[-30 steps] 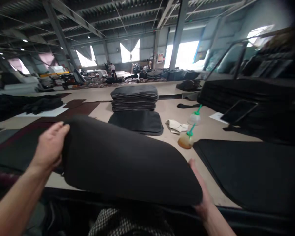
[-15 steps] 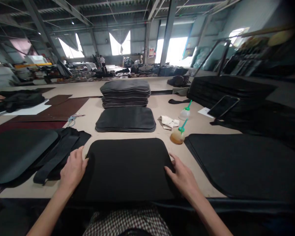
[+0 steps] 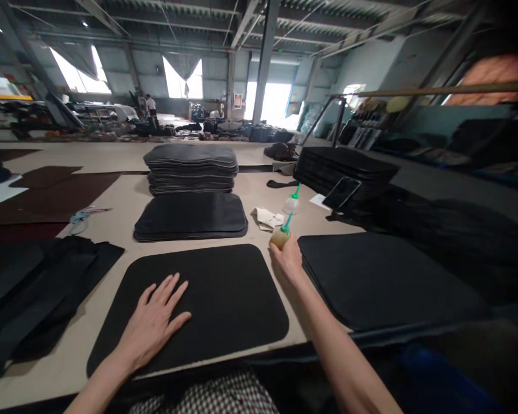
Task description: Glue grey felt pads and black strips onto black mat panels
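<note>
A large black panel (image 3: 224, 299) with rounded corners lies flat on the table in front of me. My left hand (image 3: 157, 319) rests on its left part, palm down with fingers spread. Beyond the panel's right edge, my right hand (image 3: 288, 256) is wrapped around a squeeze bottle (image 3: 280, 237) with a green nozzle and yellowish contents. Behind that stands a second, whitish squeeze bottle (image 3: 290, 203), also green-topped. A crumpled white cloth (image 3: 266, 218) lies to the left of the bottles.
Smaller black panels (image 3: 192, 214) lie behind the large one, with a taller stack (image 3: 192, 167) farther back. More large panels (image 3: 388, 282) are at right, near a propped phone (image 3: 342, 192). Black strips and pieces (image 3: 47, 287) lie at left. A person (image 3: 151, 105) stands far off.
My left hand has moved from the panel's left edge onto its surface. My right hand has left the panel's right edge and closed around the nearer bottle. The view has swung right.
</note>
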`<action>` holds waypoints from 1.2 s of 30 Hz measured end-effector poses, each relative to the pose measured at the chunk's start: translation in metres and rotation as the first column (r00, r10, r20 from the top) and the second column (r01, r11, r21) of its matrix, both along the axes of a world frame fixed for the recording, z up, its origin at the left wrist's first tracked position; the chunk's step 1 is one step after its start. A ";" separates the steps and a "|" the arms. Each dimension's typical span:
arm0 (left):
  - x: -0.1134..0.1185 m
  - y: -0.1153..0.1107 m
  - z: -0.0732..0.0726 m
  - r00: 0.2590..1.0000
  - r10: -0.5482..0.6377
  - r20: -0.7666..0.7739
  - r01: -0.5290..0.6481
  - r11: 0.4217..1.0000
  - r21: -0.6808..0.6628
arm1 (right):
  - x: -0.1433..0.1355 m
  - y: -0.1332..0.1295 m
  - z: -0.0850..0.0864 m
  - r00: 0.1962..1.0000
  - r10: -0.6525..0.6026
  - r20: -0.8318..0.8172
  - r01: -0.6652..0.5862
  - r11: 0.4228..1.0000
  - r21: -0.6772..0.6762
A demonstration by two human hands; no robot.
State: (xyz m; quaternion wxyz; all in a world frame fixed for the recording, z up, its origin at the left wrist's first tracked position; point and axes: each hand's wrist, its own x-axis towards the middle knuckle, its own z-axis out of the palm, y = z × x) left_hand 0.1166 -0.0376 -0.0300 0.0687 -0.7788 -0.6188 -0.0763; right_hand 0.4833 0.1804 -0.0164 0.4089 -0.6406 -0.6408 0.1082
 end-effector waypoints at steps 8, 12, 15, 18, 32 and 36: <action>0.004 -0.004 0.019 0.997 0.023 0.075 -0.016 0.996 -0.088 | -0.029 -0.047 0.042 0.762 0.286 -0.580 -0.352 0.936 0.000; 0.008 -0.004 0.022 0.993 0.056 0.101 -0.047 0.995 -0.091 | -0.056 -0.079 0.078 0.491 0.459 -0.740 -0.740 0.669 -0.076; 0.018 -0.010 0.021 0.992 0.060 0.112 -0.058 0.998 -0.022 | -0.092 -0.098 0.095 0.544 0.598 -0.589 -0.812 0.551 -0.191; 0.030 -0.019 0.020 0.987 0.034 0.154 -0.036 0.999 0.012 | -0.136 -0.114 0.097 0.493 0.686 -0.536 -0.858 0.485 -0.168; 0.038 -0.022 0.001 0.945 0.072 0.320 -0.059 0.997 -0.051 | -0.230 -0.160 0.070 0.339 0.938 -0.063 -0.930 0.324 -0.175; 0.036 -0.026 0.008 0.933 0.082 0.349 -0.070 0.996 -0.049 | -0.239 -0.162 0.073 0.255 0.967 -0.020 -0.959 0.250 -0.130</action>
